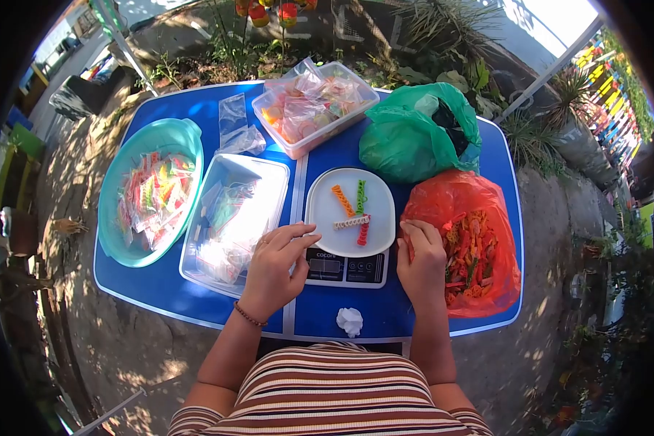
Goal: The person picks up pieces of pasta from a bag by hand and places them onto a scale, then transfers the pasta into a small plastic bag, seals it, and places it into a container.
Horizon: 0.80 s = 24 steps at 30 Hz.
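A white plate sits on a kitchen scale in front of me. On it lie several short twisted pieces: an orange one, a green one, a white one laid crosswise, and a red one. My left hand is open at the plate's left edge, fingers stretched toward it, beside a white tub. Between the plate's right edge and a red plastic bag is my right hand, open with fingers slightly bent. Both hands hold nothing.
Small filled packets lie in a turquoise basin at left. Clear bags fill a container at the back, near a loose clear bag. A green plastic bag stands back right. Crumpled white paper lies near the front edge.
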{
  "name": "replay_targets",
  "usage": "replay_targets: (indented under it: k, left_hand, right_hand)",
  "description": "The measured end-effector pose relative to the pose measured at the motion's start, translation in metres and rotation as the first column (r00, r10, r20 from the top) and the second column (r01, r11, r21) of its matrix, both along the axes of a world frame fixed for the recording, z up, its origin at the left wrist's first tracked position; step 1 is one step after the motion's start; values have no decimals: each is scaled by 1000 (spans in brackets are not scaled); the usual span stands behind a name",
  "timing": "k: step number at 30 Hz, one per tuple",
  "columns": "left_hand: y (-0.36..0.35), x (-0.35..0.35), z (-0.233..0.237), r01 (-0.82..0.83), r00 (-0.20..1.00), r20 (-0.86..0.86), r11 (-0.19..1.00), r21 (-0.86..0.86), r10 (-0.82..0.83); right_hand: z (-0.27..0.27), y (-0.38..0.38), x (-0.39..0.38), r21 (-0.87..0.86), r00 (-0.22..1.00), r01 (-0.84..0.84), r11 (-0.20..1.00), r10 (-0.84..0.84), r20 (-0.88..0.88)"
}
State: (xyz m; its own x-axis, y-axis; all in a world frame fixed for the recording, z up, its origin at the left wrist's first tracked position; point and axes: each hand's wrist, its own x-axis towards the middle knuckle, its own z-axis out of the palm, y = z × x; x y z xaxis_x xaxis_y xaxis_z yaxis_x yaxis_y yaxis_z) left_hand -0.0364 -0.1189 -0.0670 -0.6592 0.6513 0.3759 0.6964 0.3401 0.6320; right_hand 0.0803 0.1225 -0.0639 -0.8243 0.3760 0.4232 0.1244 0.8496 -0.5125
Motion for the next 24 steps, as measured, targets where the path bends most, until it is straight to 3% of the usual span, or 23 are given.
replay_targets:
  k: [15, 24]
  left_hand:
    - [-1, 2, 3, -2, 1000, 24, 998, 56, 1]
    - [-9, 10, 12, -47, 993, -109, 999, 20, 49]
  right_hand:
    - [5, -21, 5, -126, 978, -209, 970, 206, -40]
    - [14, -48, -8, -31, 924, -376, 926, 372, -84]
